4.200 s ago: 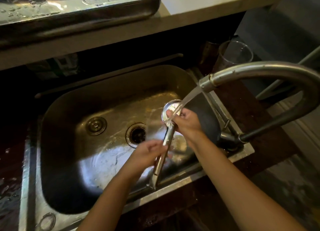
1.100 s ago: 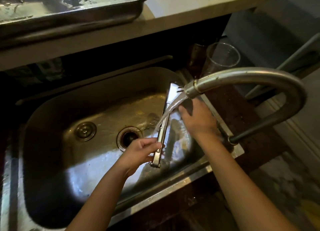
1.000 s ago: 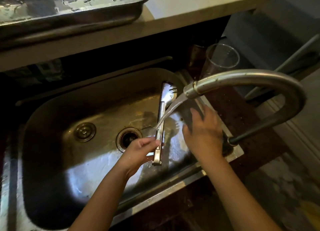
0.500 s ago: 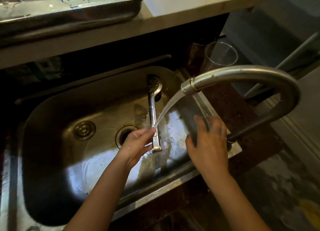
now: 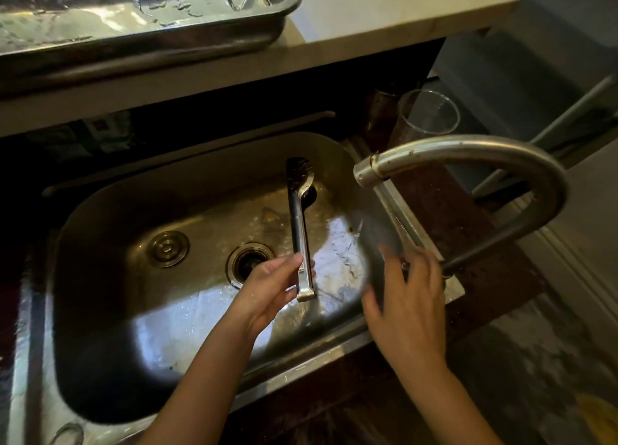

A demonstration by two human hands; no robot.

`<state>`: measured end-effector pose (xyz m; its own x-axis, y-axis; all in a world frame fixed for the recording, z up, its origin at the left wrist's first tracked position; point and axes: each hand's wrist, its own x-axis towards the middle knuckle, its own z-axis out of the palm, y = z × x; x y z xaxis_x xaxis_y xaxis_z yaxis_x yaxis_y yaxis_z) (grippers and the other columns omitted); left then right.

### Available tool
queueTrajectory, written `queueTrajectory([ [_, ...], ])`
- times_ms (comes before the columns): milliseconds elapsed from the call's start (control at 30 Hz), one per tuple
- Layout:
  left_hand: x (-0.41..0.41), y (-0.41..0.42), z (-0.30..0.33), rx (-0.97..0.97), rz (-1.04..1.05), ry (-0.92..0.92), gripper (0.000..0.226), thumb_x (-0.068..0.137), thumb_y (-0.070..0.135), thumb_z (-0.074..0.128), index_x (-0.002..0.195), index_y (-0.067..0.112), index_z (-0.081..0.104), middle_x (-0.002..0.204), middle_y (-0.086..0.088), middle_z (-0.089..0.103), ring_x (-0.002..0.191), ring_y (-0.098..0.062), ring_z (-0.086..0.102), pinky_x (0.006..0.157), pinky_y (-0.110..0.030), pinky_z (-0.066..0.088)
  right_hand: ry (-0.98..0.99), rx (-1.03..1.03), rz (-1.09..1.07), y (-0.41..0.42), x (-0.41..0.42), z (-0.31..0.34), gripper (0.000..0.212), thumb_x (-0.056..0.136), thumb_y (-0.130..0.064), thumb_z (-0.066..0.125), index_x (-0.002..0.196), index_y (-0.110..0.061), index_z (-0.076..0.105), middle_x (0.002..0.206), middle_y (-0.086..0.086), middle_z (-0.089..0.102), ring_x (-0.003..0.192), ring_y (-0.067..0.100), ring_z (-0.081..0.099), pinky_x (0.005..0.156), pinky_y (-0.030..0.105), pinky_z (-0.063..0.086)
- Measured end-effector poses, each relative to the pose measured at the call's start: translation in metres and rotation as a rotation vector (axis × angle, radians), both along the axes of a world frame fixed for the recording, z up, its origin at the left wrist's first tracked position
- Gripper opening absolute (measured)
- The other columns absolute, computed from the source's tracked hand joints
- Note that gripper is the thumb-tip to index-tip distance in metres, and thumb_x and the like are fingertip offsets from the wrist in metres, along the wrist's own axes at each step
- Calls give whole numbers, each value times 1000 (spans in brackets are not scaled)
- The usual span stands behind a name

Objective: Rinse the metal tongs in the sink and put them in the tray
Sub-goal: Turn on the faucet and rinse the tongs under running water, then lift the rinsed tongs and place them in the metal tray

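Tongs [image 5: 300, 230] in left hand [image 5: 272, 285]

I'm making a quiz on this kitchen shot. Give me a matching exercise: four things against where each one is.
Things:
1. tongs
2. tray
3. glass
4. right hand

Places:
A. on the pale counter behind the sink
B. by the faucet's base at the sink's right edge
C. held by the left hand over the sink
D. in the dark spot behind the faucet

Pairs: 1-C, 2-A, 3-D, 4-B
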<state>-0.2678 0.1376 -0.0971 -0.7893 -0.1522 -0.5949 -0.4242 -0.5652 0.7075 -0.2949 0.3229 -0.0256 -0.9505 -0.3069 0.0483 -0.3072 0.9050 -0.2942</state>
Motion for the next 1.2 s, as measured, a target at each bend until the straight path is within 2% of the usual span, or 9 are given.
queueTrajectory([
  [167, 14, -1, 18, 130, 51, 21, 22, 88, 20, 53, 96, 5, 67, 81, -5, 76, 72, -12, 71, 59, -26, 57, -85, -338, -24, -23, -6, 2, 39, 82, -24, 62, 120, -21, 55, 129, 9, 49, 123, 25, 41, 97, 44, 43],
  [267, 30, 2, 34, 249, 82, 55, 31, 79, 25, 57, 99, 3, 68, 82, -7, 76, 73, -13, 71, 59, -23, 56, -790, -723, -123, -51, -19, 10, 27, 90, -29, 54, 117, -24, 57, 119, -1, 60, 106, 12, 54, 89, 33, 47],
  [367, 50, 6, 48, 322, 103, 102, 29, 79, 27, 54, 89, 10, 76, 79, -4, 76, 71, -11, 71, 62, -21, 57, -1273, -984, -143, -72, -25, 10, 20, 92, -30, 50, 99, -16, 62, 68, -7, 68, 67, 11, 56, 68, 28, 40],
  [433, 63, 6, 56, 360, 127, 121, 31, 80, 28, 52, 90, 11, 76, 84, -3, 76, 75, -10, 71, 67, -20, 58, -1319, -1007, -82, -81, -22, 10, 21, 93, -25, 50, 96, -11, 64, 52, -9, 65, 57, 10, 51, 63, 27, 36],
  [567, 87, -1, 70, 398, 131, 150, 35, 83, 28, 50, 101, 8, 72, 96, -6, 75, 85, -13, 71, 72, -24, 58, -1406, -996, -37, -95, -9, 19, 17, 91, -15, 52, 90, -6, 66, 49, -6, 66, 42, 3, 52, 48, 19, 41],
  [667, 103, -17, 78, 219, 59, 64, 34, 80, 30, 54, 101, 11, 72, 98, -7, 75, 87, -18, 71, 70, -30, 58, -1345, -904, 22, -102, -6, 25, 14, 90, -13, 55, 86, -9, 68, 61, -2, 73, 50, 7, 60, 56, 23, 37],
  [767, 106, -37, 91, 3, 64, -36, 41, 71, 41, 63, 102, 15, 71, 104, -8, 74, 92, -21, 71, 69, -31, 58, -1267, -774, 119, -104, -3, 34, 16, 89, -19, 58, 95, -10, 69, 71, -2, 74, 60, 4, 67, 54, 18, 47],
  [933, 90, -57, 110, -233, 110, -78, 16, 88, 23, 56, 79, 18, 69, 74, 0, 77, 70, -11, 72, 64, -27, 55, -1242, -748, 155, -118, 4, 46, 15, 90, -16, 57, 84, -11, 70, 65, 0, 72, 51, 5, 65, 41, 13, 44],
  [1200, 89, -69, 90, -112, 157, -270, 14, 88, 14, 57, 80, 5, 65, 59, -3, 74, 56, -12, 71, 47, -20, 54, -1509, -683, -94, -128, 10, 33, 12, 88, -13, 60, 80, -7, 65, 53, 2, 72, 49, 12, 69, 37, 14, 46],
])
